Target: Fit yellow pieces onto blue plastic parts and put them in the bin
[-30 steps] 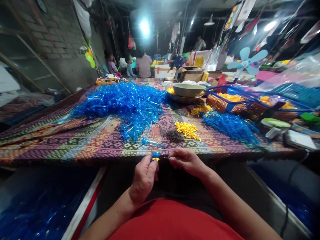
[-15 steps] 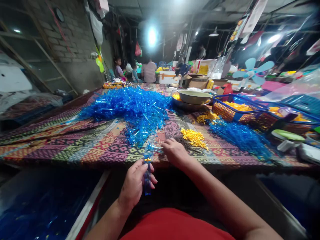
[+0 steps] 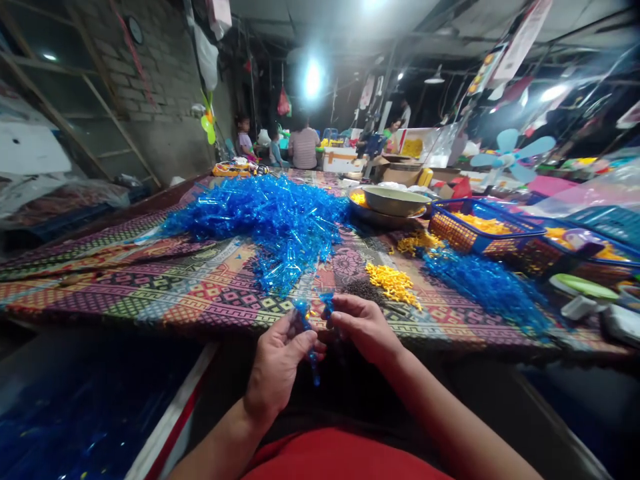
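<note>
On the covered table [image 3: 125,257], a heap of plastic parts [image 3: 270,233] lies left of stacked basins [image 3: 393,201], a mesh basket [image 3: 475,227] right of them.

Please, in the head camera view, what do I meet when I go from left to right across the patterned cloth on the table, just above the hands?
big pile of blue plastic pieces → yellow plastic pieces → smaller pile of blue plastic pieces → round green lid

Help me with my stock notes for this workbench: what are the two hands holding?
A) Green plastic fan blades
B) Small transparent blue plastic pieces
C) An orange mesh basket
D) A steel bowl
B. The left hand and the right hand each pinch a small transparent blue plastic piece, just off the edge of the patterned cloth.
</note>
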`<state>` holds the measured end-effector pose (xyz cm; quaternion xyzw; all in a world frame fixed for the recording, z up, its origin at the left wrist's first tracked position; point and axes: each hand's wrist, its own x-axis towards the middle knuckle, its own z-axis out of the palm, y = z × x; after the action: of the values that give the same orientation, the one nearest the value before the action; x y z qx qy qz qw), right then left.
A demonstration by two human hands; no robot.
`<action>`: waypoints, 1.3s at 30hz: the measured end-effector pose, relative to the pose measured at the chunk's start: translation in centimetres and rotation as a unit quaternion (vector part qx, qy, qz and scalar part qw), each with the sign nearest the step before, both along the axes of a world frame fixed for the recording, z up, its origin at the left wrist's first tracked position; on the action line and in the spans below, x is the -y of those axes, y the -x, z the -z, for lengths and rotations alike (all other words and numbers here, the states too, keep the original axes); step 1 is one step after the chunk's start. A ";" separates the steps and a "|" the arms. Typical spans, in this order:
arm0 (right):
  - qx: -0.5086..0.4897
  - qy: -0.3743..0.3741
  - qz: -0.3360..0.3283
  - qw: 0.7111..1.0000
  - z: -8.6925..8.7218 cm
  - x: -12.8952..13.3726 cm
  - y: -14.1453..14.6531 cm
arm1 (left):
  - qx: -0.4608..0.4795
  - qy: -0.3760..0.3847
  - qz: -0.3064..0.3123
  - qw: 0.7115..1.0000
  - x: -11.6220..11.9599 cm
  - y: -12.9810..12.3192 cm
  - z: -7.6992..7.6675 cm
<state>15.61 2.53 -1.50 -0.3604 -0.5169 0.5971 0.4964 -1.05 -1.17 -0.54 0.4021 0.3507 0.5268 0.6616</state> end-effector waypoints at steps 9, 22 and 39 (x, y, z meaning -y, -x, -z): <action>-0.152 0.070 -0.035 0.985 -0.9 2.3 -0.2 | -0.053 -0.046 0.026 0.997 0.5 -2.1 -1.0; -0.152 0.032 0.017 0.988 -0.1 2.8 -1.0 | -0.045 -0.053 0.048 0.996 0.6 -3.3 -0.6; -0.082 -0.015 0.065 0.994 0.2 3.1 -1.1 | -0.128 -0.119 0.050 0.983 0.2 -3.1 -0.7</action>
<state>16.71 -0.54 -1.70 -0.3355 -0.4587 0.5834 0.5803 2.08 -1.41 0.12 0.5588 0.3469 0.4755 0.5843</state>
